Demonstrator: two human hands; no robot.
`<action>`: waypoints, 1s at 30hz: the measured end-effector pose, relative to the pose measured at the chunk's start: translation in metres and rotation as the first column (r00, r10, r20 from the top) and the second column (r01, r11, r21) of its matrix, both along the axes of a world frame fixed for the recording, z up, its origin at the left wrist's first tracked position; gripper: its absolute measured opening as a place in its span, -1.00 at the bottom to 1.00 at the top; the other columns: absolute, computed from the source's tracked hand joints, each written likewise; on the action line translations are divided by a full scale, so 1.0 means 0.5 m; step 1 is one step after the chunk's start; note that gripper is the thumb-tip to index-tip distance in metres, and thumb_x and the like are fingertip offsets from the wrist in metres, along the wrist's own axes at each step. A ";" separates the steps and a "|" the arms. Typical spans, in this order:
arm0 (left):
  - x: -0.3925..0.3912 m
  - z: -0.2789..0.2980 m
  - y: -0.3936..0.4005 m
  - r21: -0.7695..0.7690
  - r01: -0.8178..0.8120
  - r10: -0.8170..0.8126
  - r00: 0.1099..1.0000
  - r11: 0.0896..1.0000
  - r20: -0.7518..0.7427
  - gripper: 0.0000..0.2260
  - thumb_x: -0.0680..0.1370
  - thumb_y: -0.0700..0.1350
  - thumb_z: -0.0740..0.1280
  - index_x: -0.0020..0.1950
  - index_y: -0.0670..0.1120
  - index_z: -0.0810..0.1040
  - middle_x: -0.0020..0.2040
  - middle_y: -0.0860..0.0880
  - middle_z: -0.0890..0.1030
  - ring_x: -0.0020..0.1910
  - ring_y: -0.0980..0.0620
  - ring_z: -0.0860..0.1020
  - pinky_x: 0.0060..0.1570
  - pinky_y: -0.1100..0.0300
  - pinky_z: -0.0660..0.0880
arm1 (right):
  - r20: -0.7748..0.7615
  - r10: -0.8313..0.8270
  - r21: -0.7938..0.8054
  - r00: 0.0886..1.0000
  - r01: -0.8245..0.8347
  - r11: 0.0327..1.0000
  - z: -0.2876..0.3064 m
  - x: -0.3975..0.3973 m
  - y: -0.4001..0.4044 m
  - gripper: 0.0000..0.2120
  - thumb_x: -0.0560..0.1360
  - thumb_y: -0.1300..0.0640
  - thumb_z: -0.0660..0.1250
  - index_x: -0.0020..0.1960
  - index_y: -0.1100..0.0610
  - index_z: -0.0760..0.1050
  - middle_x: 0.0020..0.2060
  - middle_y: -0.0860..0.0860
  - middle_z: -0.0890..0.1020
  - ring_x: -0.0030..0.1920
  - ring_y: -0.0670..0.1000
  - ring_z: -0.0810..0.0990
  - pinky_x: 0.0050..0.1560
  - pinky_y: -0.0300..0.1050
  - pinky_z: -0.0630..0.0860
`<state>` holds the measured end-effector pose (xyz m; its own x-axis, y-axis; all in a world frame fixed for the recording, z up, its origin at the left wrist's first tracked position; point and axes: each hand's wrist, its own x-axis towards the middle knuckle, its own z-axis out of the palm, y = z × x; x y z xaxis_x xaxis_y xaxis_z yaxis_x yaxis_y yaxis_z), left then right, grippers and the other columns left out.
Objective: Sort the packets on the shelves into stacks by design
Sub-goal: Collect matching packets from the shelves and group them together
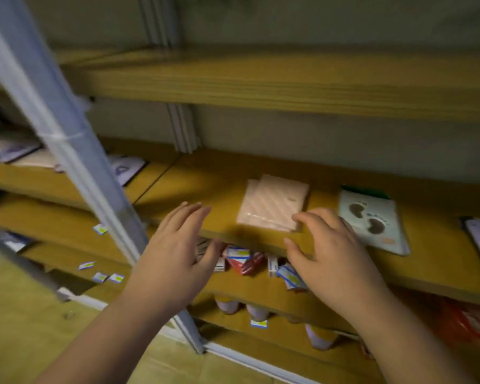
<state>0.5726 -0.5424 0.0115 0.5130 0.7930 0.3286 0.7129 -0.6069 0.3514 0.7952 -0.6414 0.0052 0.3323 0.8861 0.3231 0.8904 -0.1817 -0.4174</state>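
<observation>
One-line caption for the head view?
Both open hands, left hand and right hand, reach toward pink packets on a wooden shelf.

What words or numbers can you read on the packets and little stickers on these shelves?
No text can be read.
Footprint packet: two brown footprints; print too blurred.
Pink packets: small mark, unreadable.
Shelf-edge stickers: blue and yellow, too small.
Small boxes below: labels blurred.
Purple-printed packets: blurred.
</observation>
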 end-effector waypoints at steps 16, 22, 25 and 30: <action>-0.632 0.016 0.184 -0.060 -0.318 0.322 0.944 0.946 0.074 -0.39 0.52 0.18 0.23 0.54 0.03 0.32 0.49 0.05 0.39 0.42 0.03 0.40 0.35 0.05 0.44 | 0.002 0.362 -0.016 0.932 -0.362 0.932 0.026 -0.614 0.329 -0.60 0.54 -0.19 0.25 0.36 -0.15 0.37 0.24 -0.23 0.41 0.28 -0.16 0.36 0.23 -0.18 0.40; -0.706 -0.006 0.279 -0.103 -0.357 0.366 0.925 0.929 0.099 -0.42 0.55 0.14 0.28 0.56 0.08 0.28 0.51 0.13 0.32 0.10 -0.06 0.62 0.22 0.04 0.52 | 0.024 0.400 -0.009 0.916 -0.400 0.916 0.022 -0.708 0.459 -0.59 0.54 -0.16 0.25 0.36 -0.11 0.41 0.25 -0.16 0.44 0.29 -0.09 0.38 0.29 -0.09 0.40; -0.733 -0.018 0.350 -0.096 -0.362 0.371 0.923 0.927 0.104 -0.42 0.55 0.15 0.26 0.56 0.10 0.25 0.52 0.14 0.30 0.30 0.02 0.53 0.32 0.09 0.46 | -0.003 0.412 0.019 0.911 -0.412 0.911 0.013 -0.750 0.543 -0.58 0.54 -0.16 0.26 0.36 -0.09 0.42 0.25 -0.14 0.46 0.28 -0.08 0.39 0.25 -0.09 0.41; -0.782 -0.006 0.475 -0.051 -0.386 0.389 0.918 0.921 0.080 -0.40 0.53 0.16 0.25 0.56 0.09 0.26 0.51 0.13 0.33 0.44 0.11 0.33 0.36 0.11 0.40 | -0.036 0.421 0.056 0.906 -0.419 0.906 0.013 -0.816 0.686 -0.58 0.54 -0.17 0.23 0.37 -0.09 0.40 0.25 -0.13 0.44 0.27 -0.08 0.38 0.22 -0.08 0.41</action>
